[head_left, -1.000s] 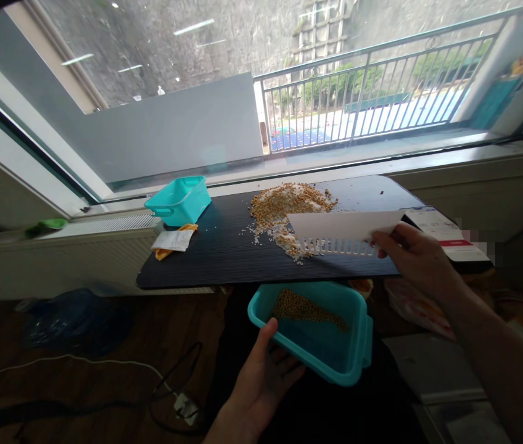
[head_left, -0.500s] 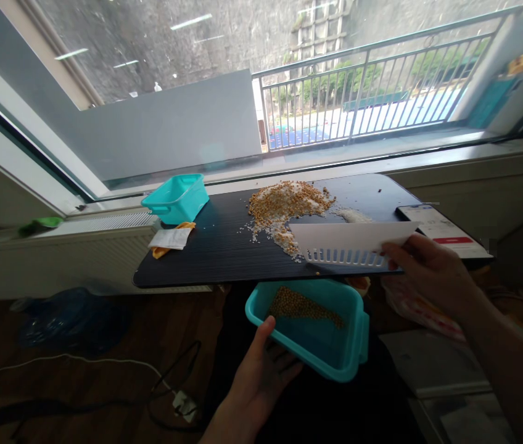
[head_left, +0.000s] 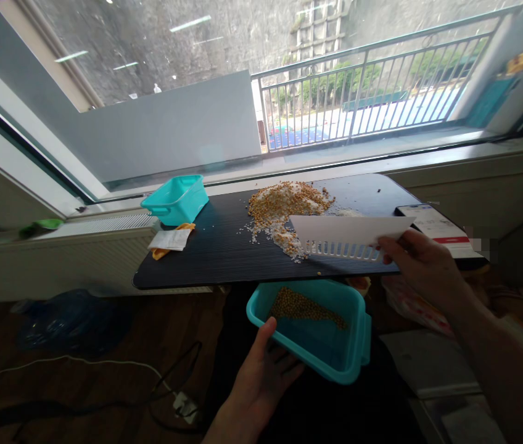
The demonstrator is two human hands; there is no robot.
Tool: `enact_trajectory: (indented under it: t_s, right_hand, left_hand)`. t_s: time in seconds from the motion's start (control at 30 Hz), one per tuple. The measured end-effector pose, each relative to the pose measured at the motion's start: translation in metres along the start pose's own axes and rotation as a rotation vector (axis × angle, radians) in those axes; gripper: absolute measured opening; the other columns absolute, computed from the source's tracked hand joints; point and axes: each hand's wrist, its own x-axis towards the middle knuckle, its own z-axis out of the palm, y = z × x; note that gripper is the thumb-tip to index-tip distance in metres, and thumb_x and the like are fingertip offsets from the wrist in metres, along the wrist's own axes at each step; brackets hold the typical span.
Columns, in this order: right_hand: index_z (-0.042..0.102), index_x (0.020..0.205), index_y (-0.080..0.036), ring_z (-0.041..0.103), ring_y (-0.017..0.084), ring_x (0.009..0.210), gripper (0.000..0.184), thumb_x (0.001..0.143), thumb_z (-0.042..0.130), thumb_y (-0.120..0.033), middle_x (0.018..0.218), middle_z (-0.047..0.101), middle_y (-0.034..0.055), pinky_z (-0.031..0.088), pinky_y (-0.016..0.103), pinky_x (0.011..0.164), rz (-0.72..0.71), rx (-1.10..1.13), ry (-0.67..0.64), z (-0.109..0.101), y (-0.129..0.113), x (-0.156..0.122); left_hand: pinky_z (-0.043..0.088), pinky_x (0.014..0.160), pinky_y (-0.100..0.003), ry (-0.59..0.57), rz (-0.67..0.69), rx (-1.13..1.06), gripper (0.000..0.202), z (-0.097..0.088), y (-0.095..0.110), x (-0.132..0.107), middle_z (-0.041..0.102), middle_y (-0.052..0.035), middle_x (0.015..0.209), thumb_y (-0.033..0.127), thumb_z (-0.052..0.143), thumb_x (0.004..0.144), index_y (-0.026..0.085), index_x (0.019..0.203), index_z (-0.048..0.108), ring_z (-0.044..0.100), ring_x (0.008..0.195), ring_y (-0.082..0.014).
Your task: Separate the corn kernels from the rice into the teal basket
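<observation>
Slotted card: the white card [head_left: 351, 229] is thin and flat, plain along its upper part, with 1 row of upright slots near its lower edge, like a comb; it is over the worktop [head_left: 210, 256], its left end by the heap. Whether it touches the surface, I cannot tell.
Right hand: the right hand [head_left: 421, 259] pinches the card's right end between thumb and fingers.
Left hand: the left hand [head_left: 261, 370] holds the near side of the lower tub [head_left: 319, 348], thumb at the rim, fingers spread beneath.
Lower tub: turquoise, tilted, below the worktop's near edge; tan beans [head_left: 296, 305] are gathered along its far side.
Heap: the heap [head_left: 284, 203] mixes round tan beans with small white grains, loose at the edges.
Left end: 1 more turquoise tub [head_left: 181, 200], beside a white-and-orange packet [head_left: 171, 239].
</observation>
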Motion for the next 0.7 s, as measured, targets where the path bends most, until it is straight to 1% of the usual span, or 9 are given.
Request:
enact_trajectory:
  t_s: [0.1, 0.23, 0.3, 0.37, 0.43, 0.57, 0.7]
  right_hand:
    - [0.055, 0.064, -0.023, 0.055, 0.016, 0.056, 0.024, 0.066, 0.064, -0.045, 0.056, 0.059, -0.0005, 0.046, 0.028, 0.051, 0.023, -0.019, -0.004, -0.006, 0.004, -0.005]
    - [0.06, 0.067, -0.023, 0.057, 0.018, 0.055, 0.024, 0.063, 0.065, -0.047, 0.058, 0.063, 0.0004, 0.046, 0.03, 0.05, 0.034, -0.055, -0.047, -0.019, 0.009, -0.014]
    - [0.061, 0.067, -0.023, 0.058, 0.019, 0.055, 0.025, 0.062, 0.064, -0.048, 0.058, 0.064, 0.0009, 0.047, 0.03, 0.05, 0.028, -0.079, -0.052, -0.022, 0.009, -0.016]
    - [0.058, 0.064, -0.023, 0.057, 0.018, 0.054, 0.024, 0.062, 0.062, -0.047, 0.056, 0.062, 0.0007, 0.046, 0.03, 0.05, 0.017, -0.082, -0.02, -0.02, 0.005, -0.014]
    - [0.054, 0.061, -0.024, 0.055, 0.016, 0.053, 0.023, 0.064, 0.06, -0.046, 0.055, 0.059, -0.0001, 0.046, 0.029, 0.05, -0.003, -0.074, 0.01, -0.014, -0.001, -0.01]
    - [0.053, 0.064, -0.023, 0.054, 0.014, 0.054, 0.023, 0.07, 0.058, -0.045, 0.057, 0.058, -0.0012, 0.046, 0.027, 0.053, -0.059, -0.086, -0.024, -0.002, -0.008, -0.002]
    - [0.055, 0.065, -0.022, 0.054, 0.014, 0.055, 0.024, 0.07, 0.06, -0.045, 0.058, 0.058, -0.0013, 0.046, 0.027, 0.054, -0.079, -0.078, -0.053, 0.0, -0.008, -0.003]
  left_hand:
    - [0.045, 0.097, -0.042, -0.002, 0.004, 0.003, 0.063, 0.001, 0.0, 0.0, 0.061, -0.0176, 0.124, 0.053, 0.058, 0.082, 0.014, 0.131, 0.049, 0.064, 0.104, -0.0273]
    - [0.045, 0.098, -0.042, -0.016, -0.003, 0.002, 0.064, 0.001, 0.001, 0.001, 0.061, -0.0173, 0.125, 0.054, 0.058, 0.082, 0.014, 0.131, 0.05, 0.064, 0.104, -0.0274]
    - [0.045, 0.098, -0.042, -0.02, -0.01, 0.008, 0.064, 0.0, 0.001, 0.002, 0.061, -0.0172, 0.125, 0.054, 0.058, 0.082, 0.014, 0.131, 0.05, 0.064, 0.105, -0.0276]
    - [0.045, 0.098, -0.042, -0.015, -0.009, 0.01, 0.064, 0.0, 0.001, 0.003, 0.061, -0.0169, 0.126, 0.054, 0.058, 0.082, 0.015, 0.132, 0.049, 0.064, 0.106, -0.0279]
    - [0.045, 0.098, -0.042, -0.001, -0.008, 0.003, 0.065, 0.0, 0.0, 0.004, 0.061, -0.0172, 0.126, 0.054, 0.058, 0.082, 0.014, 0.132, 0.048, 0.064, 0.106, -0.0282]
    - [0.046, 0.097, -0.041, -0.002, -0.019, -0.001, 0.066, -0.002, -0.001, 0.004, 0.061, -0.0184, 0.125, 0.054, 0.058, 0.081, 0.011, 0.13, 0.049, 0.064, 0.104, -0.0284]
    - [0.045, 0.097, -0.042, 0.002, 0.004, 0.007, 0.063, -0.003, -0.001, 0.005, 0.062, -0.0173, 0.125, 0.053, 0.06, 0.08, 0.014, 0.129, 0.051, 0.064, 0.106, -0.0285]
